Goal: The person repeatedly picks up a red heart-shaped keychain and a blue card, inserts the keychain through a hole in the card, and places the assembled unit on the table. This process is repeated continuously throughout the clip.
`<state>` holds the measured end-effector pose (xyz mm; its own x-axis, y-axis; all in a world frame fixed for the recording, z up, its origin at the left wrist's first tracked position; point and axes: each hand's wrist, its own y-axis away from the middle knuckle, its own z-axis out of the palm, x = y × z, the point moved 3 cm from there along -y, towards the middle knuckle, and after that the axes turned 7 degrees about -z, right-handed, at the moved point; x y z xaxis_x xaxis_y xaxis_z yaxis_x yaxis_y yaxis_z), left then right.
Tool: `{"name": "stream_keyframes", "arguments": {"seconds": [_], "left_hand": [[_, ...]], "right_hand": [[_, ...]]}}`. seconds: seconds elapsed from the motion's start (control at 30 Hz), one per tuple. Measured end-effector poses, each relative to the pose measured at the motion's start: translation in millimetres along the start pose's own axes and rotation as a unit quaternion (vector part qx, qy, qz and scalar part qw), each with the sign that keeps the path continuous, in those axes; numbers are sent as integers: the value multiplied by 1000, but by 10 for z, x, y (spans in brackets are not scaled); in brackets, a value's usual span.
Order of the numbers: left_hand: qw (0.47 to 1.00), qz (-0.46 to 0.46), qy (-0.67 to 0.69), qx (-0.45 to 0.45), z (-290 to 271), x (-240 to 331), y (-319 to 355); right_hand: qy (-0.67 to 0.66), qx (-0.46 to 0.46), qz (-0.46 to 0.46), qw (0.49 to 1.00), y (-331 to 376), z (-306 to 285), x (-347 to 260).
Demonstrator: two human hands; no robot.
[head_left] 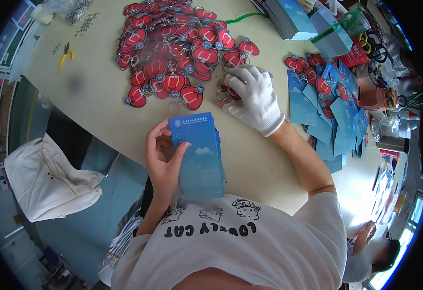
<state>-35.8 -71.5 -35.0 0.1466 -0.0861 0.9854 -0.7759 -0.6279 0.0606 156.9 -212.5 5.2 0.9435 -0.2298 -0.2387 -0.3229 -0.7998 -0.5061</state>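
Note:
My bare left hand (163,162) is closed on a stack of blue cards (199,166) near the front of the table, the thumb lying across the top card's face. My right hand (254,99), in a white glove, reaches to the right edge of a big heap of red keychains (173,60). Its fingers are bent down over one red keychain (232,92), whose metal ring shows to the left of the fingertips. The glove hides most of that keychain. The heaped keychains have small round blue tags and metal rings.
Blue cards (325,128) with red keychains on them lie scattered at the right. Boxes of blue cards (286,17) stand at the back right. Yellow-handled pliers (66,57) and metal chains (87,24) lie at the left. A white jacket (47,179) hangs beside the table.

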Motion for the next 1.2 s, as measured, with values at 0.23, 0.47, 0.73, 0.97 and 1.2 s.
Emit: {"name": "stream_keyframes", "arguments": {"seconds": [0.23,0.47,0.73,0.97,1.2], "left_hand": [[986,-104,131,-14,-36,-56,4],[993,68,73,58,40,74,36],[939,-16,335,-70,13,761,-636],[947,84,253,-179,576,557,-1424],[908,44,338,-244,707,623,-1226]], "right_hand": [[108,-38,-128,985,61,36,64],[11,79,-71,994,6,-182,72],[-415,123,227,872,-91,-411,235],[-495,154,209,829,-563,-294,184],[-268,215,147,928,-621,-262,38]]}}
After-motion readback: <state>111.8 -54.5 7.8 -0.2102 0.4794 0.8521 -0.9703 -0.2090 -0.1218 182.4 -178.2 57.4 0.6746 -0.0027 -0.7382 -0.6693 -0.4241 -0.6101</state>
